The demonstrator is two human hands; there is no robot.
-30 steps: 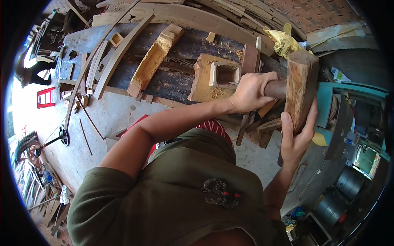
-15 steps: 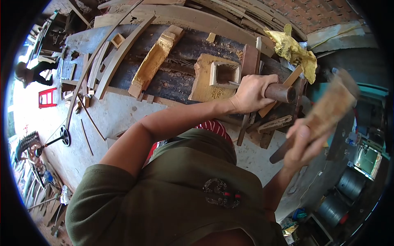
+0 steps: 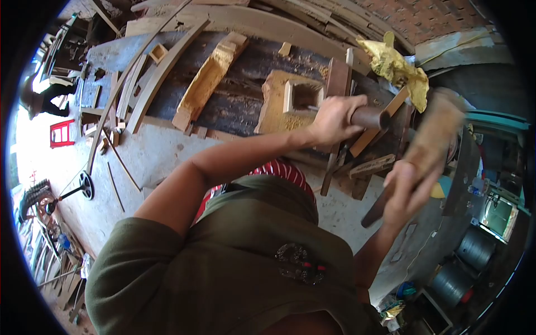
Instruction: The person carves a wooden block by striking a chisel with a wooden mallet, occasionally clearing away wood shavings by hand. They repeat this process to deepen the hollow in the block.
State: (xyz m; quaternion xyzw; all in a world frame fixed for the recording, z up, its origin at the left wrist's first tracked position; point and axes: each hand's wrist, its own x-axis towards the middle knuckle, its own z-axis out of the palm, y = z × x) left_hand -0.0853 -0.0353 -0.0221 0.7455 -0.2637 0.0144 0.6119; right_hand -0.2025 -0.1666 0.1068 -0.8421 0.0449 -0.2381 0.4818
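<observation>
My left hand [image 3: 336, 121] is wrapped around the dark round handle of a chisel [image 3: 371, 118]. The chisel's thin metal end reaches into a hollow square wooden block [image 3: 288, 97], whose far details are in shadow. That block rests on a rough yellowish board [image 3: 271, 100] scattered with wood chips. In my right hand [image 3: 408, 192] is a wooden mallet [image 3: 435, 131], gripped by its dark handle, its head blurred by motion. The mallet head is to the right of the chisel handle's butt, apart from it.
A dark workbench [image 3: 234, 106] carries a carved-out timber piece [image 3: 209, 78], curved wooden strips [image 3: 167, 75] and a small square frame [image 3: 158, 53]. A crumpled yellow bag [image 3: 391, 64] lies at the right end. A red stool [image 3: 61, 134] and another person [image 3: 47, 99] are at far left.
The mallet has swung leftward, nearer the chisel handle. My left hand keeps its hold on the chisel, and the whole view has shifted slightly.
</observation>
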